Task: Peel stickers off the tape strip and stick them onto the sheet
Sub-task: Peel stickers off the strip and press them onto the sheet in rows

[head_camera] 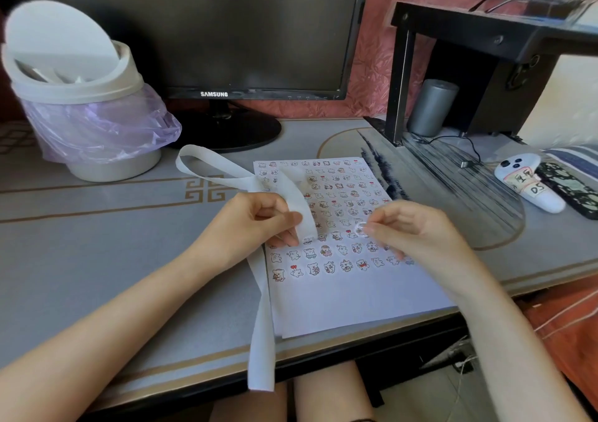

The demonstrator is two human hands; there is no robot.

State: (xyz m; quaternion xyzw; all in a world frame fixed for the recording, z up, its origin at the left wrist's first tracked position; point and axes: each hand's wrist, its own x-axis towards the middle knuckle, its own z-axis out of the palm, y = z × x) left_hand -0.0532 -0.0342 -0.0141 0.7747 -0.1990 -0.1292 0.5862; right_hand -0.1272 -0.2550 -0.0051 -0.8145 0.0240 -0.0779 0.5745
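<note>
Our right hand [414,232] pinches a small round sticker [359,230] at its fingertips, just above the sheet [349,305]. Our left hand [255,224] grips the tape strip [260,340] where it bends over the sheet's left side. One end of the strip loops back toward the far left of the desk [97,260], and the other hangs off the front edge. The sheet lies at the front edge, with rows of stickers across its far part and its near part bare. We judge the peel done and the sticking in hand. Next we need to lower the sticker onto a bare spot by the last row and press it flat.
</note>
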